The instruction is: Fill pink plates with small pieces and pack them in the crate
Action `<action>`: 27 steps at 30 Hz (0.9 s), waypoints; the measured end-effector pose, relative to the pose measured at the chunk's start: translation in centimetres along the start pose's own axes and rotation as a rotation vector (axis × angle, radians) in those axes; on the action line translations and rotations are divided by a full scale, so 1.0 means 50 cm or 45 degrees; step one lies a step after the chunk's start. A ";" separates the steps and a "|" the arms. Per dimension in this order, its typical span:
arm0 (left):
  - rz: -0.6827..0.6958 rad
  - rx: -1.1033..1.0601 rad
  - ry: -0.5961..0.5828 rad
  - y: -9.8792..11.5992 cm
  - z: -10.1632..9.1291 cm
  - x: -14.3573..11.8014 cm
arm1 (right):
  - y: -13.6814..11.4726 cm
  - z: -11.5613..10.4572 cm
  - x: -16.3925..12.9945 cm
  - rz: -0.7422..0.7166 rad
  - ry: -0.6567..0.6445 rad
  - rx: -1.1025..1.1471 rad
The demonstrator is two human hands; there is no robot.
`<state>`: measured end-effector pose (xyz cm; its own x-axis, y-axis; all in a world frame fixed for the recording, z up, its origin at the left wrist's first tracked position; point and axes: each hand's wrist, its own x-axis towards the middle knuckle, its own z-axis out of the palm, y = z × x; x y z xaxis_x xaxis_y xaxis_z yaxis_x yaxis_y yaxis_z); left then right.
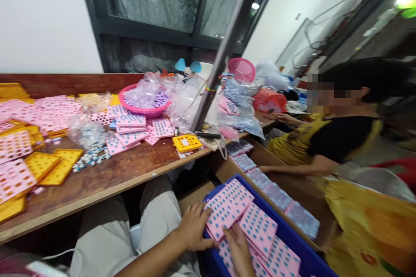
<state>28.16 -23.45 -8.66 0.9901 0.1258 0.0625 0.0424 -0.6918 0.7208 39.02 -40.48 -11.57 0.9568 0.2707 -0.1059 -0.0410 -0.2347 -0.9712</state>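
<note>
Pink tray point(227, 207) gripped by L hand point(193, 227) fingers, R hand point(238, 249) fingers flat on stack, blue crate point(308, 259)

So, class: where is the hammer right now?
In the head view, the hammer lies on the wooden table right of centre, at the foot of the slanted metal pole, just right of the small yellow tray.

Both forearms reach in from lower frame toward the blue crate point(224, 181). Left hand point(192, 226) curls at crate's near-left edge, fingers bent. Right hand point(238, 249) lies just inside it, palm down, fingers extended.
</note>
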 end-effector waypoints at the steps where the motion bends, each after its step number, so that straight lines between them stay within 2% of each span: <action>1: 0.027 -0.028 0.029 0.004 -0.025 -0.006 | -0.010 -0.004 0.009 -0.010 0.078 -0.059; 3: 0.067 -0.051 0.167 0.013 -0.095 -0.024 | -0.047 0.001 0.034 -0.135 0.144 -0.139; 4: 0.072 -0.041 0.274 0.015 -0.138 -0.037 | -0.075 0.013 0.047 -0.212 0.116 -0.147; 6: 0.026 0.019 0.566 0.006 -0.233 -0.069 | -0.145 0.060 0.071 -0.332 -0.069 -0.097; 9: -0.123 0.243 0.975 -0.047 -0.362 -0.121 | -0.269 0.183 0.115 -0.404 -0.518 0.014; 11: -0.247 0.375 1.156 -0.097 -0.416 -0.149 | -0.353 0.286 0.159 -0.479 -0.802 -0.003; 12: -0.289 0.426 1.173 -0.119 -0.431 -0.160 | -0.392 0.340 0.184 -0.541 -0.892 -0.066; 13: -0.328 0.460 1.185 -0.138 -0.439 -0.169 | -0.429 0.392 0.209 -0.615 -0.861 -0.170; 15: -0.378 0.539 1.162 -0.162 -0.444 -0.177 | -0.491 0.490 0.255 -0.736 -0.720 -0.562; 17: -0.416 0.648 1.141 -0.176 -0.458 -0.173 | -0.534 0.568 0.288 -0.738 -0.612 -0.914; 19: -0.457 0.760 1.157 -0.187 -0.497 -0.155 | -0.555 0.624 0.306 -0.649 -0.563 -1.084; 21: -0.503 0.827 1.196 -0.203 -0.564 -0.124 | -0.557 0.657 0.312 -0.575 -0.562 -1.105; 23: -0.561 0.841 1.185 -0.224 -0.644 -0.084 | -0.552 0.672 0.312 -0.544 -0.583 -1.052; 25: -0.634 0.844 1.037 -0.244 -0.715 -0.043 | -0.549 0.673 0.310 -0.522 -0.604 -0.966; 27: -0.700 0.854 0.813 -0.260 -0.761 -0.012 | -0.552 0.663 0.307 -0.515 -0.631 -0.836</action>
<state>21.93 12.54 8.21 0.5680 0.7521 0.3342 0.7177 -0.6514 0.2463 45.30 1.12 6.51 0.6237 0.7816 -0.0110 0.5868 -0.4775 -0.6540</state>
